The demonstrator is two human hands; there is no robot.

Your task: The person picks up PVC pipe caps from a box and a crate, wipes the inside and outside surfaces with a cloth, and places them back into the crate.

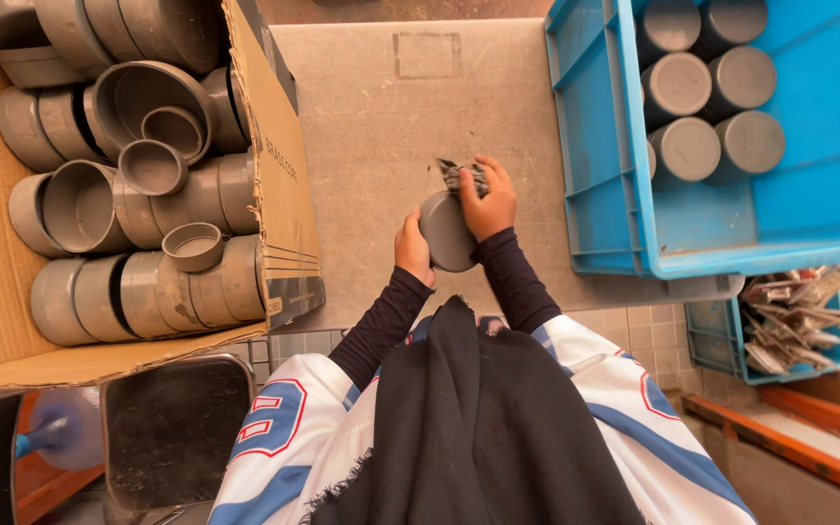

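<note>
Holding: left hand clamped on grey cap
Right hand: closed on dark wad, against cap
Under: tabletop

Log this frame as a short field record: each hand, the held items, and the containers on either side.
left hand: grips the round grey fitting from its left
right hand: on the fitting's top, pressing a small dark packet
cardboard box: at left, filled with grey pipe fittings
blue crate: at right, holds capped grey pieces
surface: grey worktable
</note>
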